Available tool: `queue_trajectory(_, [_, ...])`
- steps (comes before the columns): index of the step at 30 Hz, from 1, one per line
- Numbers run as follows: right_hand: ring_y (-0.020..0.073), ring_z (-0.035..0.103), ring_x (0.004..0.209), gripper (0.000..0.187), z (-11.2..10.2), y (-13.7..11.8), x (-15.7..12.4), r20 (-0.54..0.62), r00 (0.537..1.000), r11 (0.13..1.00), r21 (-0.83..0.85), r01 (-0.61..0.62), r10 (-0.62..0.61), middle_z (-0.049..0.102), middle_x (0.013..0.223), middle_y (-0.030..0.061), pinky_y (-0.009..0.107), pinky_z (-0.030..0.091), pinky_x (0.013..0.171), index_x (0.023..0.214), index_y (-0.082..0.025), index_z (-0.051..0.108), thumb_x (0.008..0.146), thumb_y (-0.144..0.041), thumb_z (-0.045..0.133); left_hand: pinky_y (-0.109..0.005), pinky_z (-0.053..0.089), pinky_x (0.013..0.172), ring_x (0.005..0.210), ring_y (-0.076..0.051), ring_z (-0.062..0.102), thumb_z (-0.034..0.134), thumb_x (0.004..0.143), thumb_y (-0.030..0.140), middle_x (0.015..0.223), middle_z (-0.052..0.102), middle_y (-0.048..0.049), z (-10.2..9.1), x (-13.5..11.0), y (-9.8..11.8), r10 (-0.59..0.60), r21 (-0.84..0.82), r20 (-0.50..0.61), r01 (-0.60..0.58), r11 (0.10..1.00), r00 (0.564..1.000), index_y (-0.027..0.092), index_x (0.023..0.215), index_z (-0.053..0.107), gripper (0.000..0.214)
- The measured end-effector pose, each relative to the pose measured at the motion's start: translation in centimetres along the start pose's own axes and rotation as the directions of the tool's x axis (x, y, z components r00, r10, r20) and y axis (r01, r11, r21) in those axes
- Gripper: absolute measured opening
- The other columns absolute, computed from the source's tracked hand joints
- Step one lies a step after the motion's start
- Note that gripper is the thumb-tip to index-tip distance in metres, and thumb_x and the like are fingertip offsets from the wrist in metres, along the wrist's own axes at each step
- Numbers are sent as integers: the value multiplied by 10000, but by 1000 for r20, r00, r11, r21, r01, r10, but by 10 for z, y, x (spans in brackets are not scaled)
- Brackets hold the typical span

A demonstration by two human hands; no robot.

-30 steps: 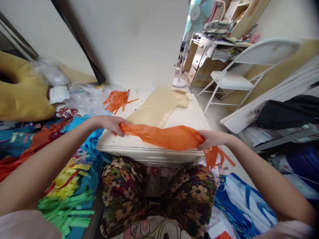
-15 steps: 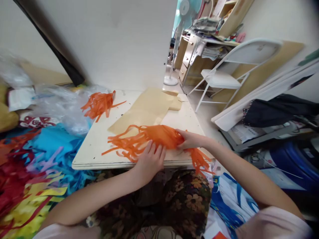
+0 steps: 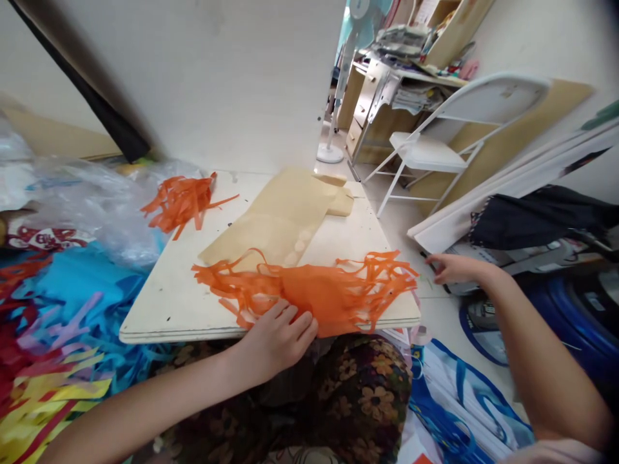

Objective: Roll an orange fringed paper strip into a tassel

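While our left hand [image 3: 275, 338] lies flat, fingers spread, pressing the orange fringed sheet [image 3: 314, 290] at the near edge of the bench [image 3: 164, 303], our right hand [image 3: 447, 267] hovers loosely open and empty beyond the right edge. Bare board remains left of the sheet, below a second orange bundle [image 3: 178, 200].

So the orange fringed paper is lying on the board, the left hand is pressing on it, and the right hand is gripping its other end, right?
Not quite. The right hand is off the orange fringed paper, reaching out past the right edge of the board, fingers spread, holding nothing. The head view shows this. The rest stands: the paper lies on the board and the left hand presses on its near edge.
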State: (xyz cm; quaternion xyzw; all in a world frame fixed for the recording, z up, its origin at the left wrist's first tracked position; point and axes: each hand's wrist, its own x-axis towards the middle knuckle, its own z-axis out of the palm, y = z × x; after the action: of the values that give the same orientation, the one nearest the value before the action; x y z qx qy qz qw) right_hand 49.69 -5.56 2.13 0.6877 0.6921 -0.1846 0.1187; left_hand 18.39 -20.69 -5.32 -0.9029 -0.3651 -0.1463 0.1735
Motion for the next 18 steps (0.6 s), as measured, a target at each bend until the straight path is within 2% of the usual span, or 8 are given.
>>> queue_trajectory(2, [295, 521, 925, 396, 8, -17, -22, -344, 936, 987, -107, -123, 80, 542, 952, 285, 371, 366, 713, 1001, 44, 521, 771, -233, 358, -320, 374, 674, 703, -158, 520, 390, 751, 84, 796, 583, -71, 1, 1, 0, -13, 7, -25, 13, 1000, 1000, 104, 857, 518, 168])
queue_trajectory(4, [280, 490, 981, 423, 29, -49, -48, -641, 740, 979, -136, 149, -202, 511, 1051, 244, 380, 375, 793, 1097, -19, 455, 788, -296, 374, -329, 374, 710, 778, -179, 527, 387, 758, 99, 834, 588, -91, 3, 1, 0, -24, 6, -84, 24, 1000, 996, 105, 832, 522, 154])
queue_trajectory(5, [254, 480, 999, 437, 44, -67, -60, -653, 661, 922, -167, 350, -370, 515, 1078, 189, 375, 369, 840, 1120, -74, 442, 773, -339, 409, -339, 372, 732, 818, -193, 527, 380, 764, 107, 857, 589, -104, 4, 1, 0, -30, 1, -112, 30, 1000, 993, 106, 830, 521, 155])
queue_trajectory(6, [245, 477, 1003, 485, 59, -86, -69, -547, 585, 782, -243, 573, -599, 529, 1079, 149, 379, 372, 860, 1107, -115, 462, 729, -419, 458, -349, 370, 752, 855, -207, 525, 371, 770, 113, 880, 588, -118, 5, 1, 1, -38, -4, -133, 38, 999, 990, 105, 831, 521, 162])
queue_trajectory(8, [265, 446, 1041, 640, 91, -118, -80, -334, 444, 538, -286, 793, -831, 503, 1132, 134, 440, 330, 914, 1130, -106, 445, 652, -529, 496, -365, 369, 777, 904, -231, 520, 348, 778, 116, 916, 586, -144, 8, 0, 1, -47, -10, -154, 46, 999, 987, 99, 835, 522, 184])
queue_trajectory(12, [237, 432, 1074, 408, 129, -142, -72, -367, 408, 524, -315, 791, -836, 494, 1154, 122, 440, 340, 921, 1128, -83, 452, 759, -257, 438, -376, 383, 780, 898, -226, 537, 293, 791, 107, 903, 598, -147, 12, -1, 1, -35, -64, -132, 27, 998, 991, 112, 908, 511, 247])
queue_trajectory(15, [214, 463, 1052, 310, 131, -134, -66, -410, 374, 512, -307, 802, -832, 532, 1111, 110, 389, 408, 873, 1042, -100, 530, 772, -148, 385, -378, 385, 760, 863, -217, 550, 302, 795, 128, 896, 603, -121, 9, 0, -1, -3, -71, -99, -4, 997, 995, 151, 1009, 478, 278])
queue_trajectory(18, [201, 503, 1007, 293, 122, -125, -67, -420, 380, 508, -251, 824, -824, 569, 1057, 104, 369, 444, 833, 991, -116, 562, 772, -114, 367, -356, 386, 723, 832, -217, 557, 337, 775, 110, 884, 611, -98, -1, -7, -17, -14, 98, -67, 20, 995, 998, 157, 1026, 479, 293])
